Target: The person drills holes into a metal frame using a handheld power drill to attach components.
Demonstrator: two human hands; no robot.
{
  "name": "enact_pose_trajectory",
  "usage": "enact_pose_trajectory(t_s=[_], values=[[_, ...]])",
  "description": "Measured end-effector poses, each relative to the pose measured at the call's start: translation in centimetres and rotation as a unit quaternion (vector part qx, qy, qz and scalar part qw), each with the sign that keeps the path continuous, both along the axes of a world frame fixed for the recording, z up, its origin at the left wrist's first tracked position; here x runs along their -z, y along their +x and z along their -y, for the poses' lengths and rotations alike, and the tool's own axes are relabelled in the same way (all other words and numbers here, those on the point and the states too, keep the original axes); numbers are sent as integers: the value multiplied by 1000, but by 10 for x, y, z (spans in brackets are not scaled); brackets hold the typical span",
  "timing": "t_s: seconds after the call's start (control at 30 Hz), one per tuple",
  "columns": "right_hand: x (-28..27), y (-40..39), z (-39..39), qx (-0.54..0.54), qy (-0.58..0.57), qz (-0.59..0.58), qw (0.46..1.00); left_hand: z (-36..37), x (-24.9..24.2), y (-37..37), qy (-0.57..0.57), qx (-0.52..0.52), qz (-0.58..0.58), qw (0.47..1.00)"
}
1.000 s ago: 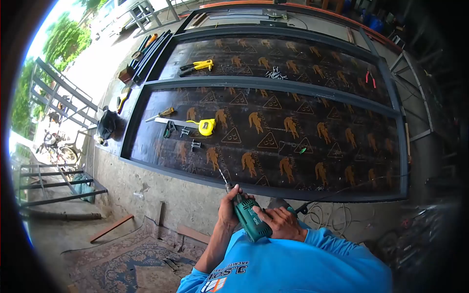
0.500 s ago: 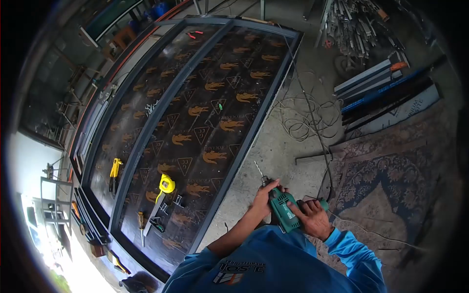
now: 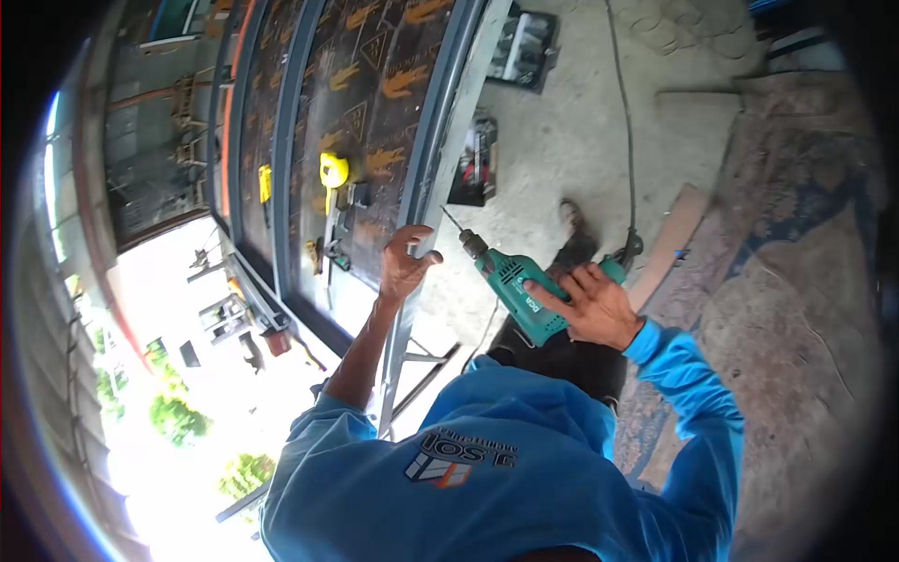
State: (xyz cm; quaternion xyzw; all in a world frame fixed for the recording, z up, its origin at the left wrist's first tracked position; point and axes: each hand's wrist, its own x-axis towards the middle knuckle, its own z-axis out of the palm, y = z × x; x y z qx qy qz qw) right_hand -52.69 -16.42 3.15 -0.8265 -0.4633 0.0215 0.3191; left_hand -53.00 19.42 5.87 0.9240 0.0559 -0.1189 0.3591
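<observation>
The green power drill is in my right hand, whose fingers wrap its handle, with one finger stretched along the body. Its bit points up and left toward the edge of the dark metal frame. Beside that edge is my left hand, thumb and forefinger apart, holding nothing and off the drill. On the dark printed board lie a yellow tape measure and a yellow-handled tool.
Below the frame, an open case and a tool tray rest on the concrete floor. A black cable runs down to the drill. A patterned rug and a cardboard strip lie at right.
The view has swung and shifted toward the frame's edge. My left hand has let go of the drill's front and moved left, its fingers apart. The drill stays in my right hand.
</observation>
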Motion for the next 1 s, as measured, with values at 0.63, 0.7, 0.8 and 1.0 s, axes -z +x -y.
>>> enact_pose_trajectory(t_s=[0.63,0.7,0.8,1.0], values=[[173,31,-93,52,308,37,949,-36,35,24,296,-166,-101,935],[173,35,-92,38,290,32,956,-61,48,38,399,-159,-46,902],[178,34,-97,29,281,14,959,-50,56,37,321,-167,21,932],[183,46,-90,-12,253,-38,967,-44,50,35,256,-203,2,945]])
